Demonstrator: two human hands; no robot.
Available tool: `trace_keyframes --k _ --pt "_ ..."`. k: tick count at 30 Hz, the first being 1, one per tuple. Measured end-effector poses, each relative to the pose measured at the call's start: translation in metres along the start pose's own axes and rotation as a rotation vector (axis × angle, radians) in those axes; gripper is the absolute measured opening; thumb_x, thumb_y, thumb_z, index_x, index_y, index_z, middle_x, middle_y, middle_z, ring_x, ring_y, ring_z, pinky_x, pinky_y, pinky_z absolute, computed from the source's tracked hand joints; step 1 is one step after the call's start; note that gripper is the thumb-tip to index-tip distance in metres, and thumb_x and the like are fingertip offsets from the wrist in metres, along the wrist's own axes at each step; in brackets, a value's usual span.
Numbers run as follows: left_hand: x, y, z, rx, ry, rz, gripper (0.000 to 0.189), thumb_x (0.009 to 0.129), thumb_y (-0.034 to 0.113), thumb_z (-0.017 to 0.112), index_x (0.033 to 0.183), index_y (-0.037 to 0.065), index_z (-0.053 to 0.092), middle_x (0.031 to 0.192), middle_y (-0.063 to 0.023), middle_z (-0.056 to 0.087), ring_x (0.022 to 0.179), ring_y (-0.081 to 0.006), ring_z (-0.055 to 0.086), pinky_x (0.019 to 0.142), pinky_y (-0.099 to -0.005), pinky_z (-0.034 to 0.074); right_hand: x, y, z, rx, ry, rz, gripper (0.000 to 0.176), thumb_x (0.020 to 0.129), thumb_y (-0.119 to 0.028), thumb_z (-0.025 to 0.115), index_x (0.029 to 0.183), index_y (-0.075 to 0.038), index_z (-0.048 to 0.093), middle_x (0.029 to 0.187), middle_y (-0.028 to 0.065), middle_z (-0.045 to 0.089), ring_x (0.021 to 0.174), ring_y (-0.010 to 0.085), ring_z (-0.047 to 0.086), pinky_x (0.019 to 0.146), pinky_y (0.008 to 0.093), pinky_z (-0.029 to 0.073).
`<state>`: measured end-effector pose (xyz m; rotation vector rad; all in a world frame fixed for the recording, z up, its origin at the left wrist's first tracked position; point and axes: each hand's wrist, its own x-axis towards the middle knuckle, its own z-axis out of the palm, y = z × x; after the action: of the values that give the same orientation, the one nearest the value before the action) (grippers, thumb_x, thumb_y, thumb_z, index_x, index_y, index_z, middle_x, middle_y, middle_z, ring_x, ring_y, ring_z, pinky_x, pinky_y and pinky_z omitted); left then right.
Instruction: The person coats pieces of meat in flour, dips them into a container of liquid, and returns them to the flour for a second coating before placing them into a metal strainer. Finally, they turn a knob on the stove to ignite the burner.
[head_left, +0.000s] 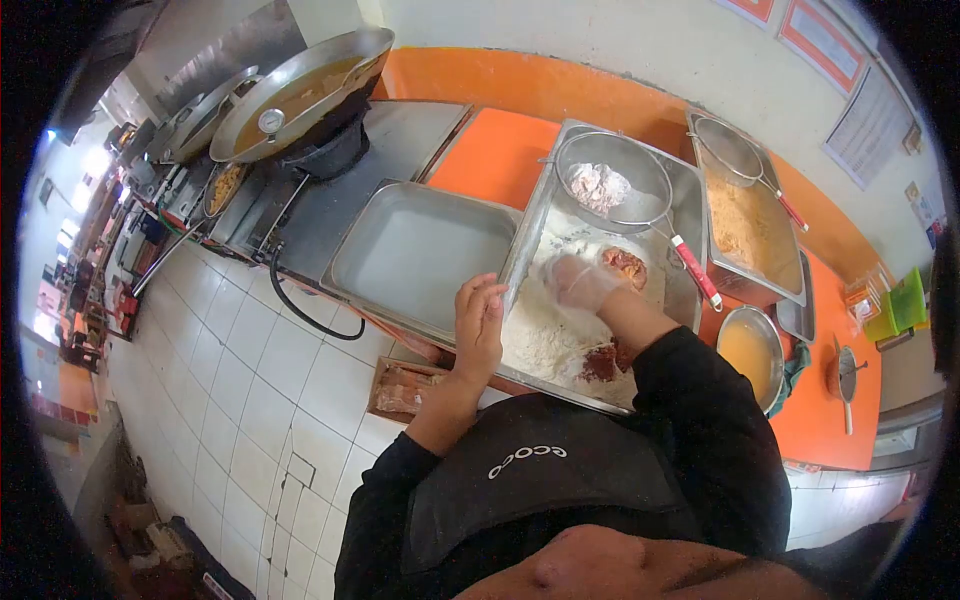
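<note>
My right hand (580,283), in a thin clear glove, is down in the white flour (540,340) of a deep metal tray (690,200). Its fingers are blurred, and what they hold, if anything, is hidden. Reddish-brown meat pieces (625,266) lie beside that hand and nearer to me in the flour. A sieve (640,205) with a red handle rests across the tray's far end, with a flour-coated piece (598,188) in it. Bare and upright, my left hand (480,315) is at the tray's left edge, fingers extended, holding nothing.
An empty-looking metal pan (420,250) is left of the flour tray. Farther left, a large wok (300,95) of oil sits on a burner. To the right are a tray of orange crumbs (735,215) with a sieve, a bowl of yellow liquid (750,352) and a small strainer (847,375).
</note>
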<state>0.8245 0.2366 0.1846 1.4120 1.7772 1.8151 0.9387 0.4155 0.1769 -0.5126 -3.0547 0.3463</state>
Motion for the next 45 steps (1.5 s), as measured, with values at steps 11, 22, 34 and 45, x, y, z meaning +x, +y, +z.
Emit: trace_keyframes --k 11,22,34,45 --pt "0.003 0.004 -0.002 0.033 -0.035 0.014 0.028 0.091 0.022 0.039 0.097 0.001 0.057 0.112 -0.0156 0.047 0.106 -0.0289 0.042 0.093 -0.0368 0.032 -0.006 -0.045 0.000 0.112 -0.328 0.014 0.020 0.073 -0.018 0.056 0.078 0.000 0.063 0.081 0.0183 0.062 0.079 0.0312 0.061 0.069 0.0378 0.048" --pt "0.001 -0.001 -0.001 0.023 -0.008 0.051 0.026 0.091 0.020 0.040 0.098 0.002 0.057 0.111 -0.0156 0.047 0.105 -0.0287 0.043 0.092 -0.0366 0.032 0.002 0.020 -0.118 -0.388 0.721 -0.060 0.026 0.076 -0.014 0.053 0.101 -0.004 0.055 0.093 0.0125 0.061 0.080 0.0304 0.060 0.072 0.0369 0.048" --pt "0.002 0.000 -0.001 0.005 -0.024 0.030 0.029 0.092 0.023 0.039 0.097 0.001 0.057 0.111 -0.0154 0.047 0.105 -0.0279 0.043 0.092 -0.0359 0.032 -0.040 0.013 0.024 0.228 -0.793 0.096 0.030 0.072 -0.021 0.059 0.096 -0.003 0.058 0.092 0.0154 0.061 0.082 0.0288 0.060 0.074 0.0360 0.048" --pt "0.002 0.003 -0.002 -0.006 -0.023 0.043 0.027 0.092 0.020 0.039 0.097 0.001 0.057 0.112 -0.0154 0.047 0.105 -0.0278 0.043 0.092 -0.0360 0.032 -0.028 0.047 0.002 0.060 -0.062 -0.386 0.033 0.073 -0.026 0.061 0.095 -0.002 0.061 0.088 0.0134 0.063 0.080 0.0247 0.060 0.073 0.0356 0.047"
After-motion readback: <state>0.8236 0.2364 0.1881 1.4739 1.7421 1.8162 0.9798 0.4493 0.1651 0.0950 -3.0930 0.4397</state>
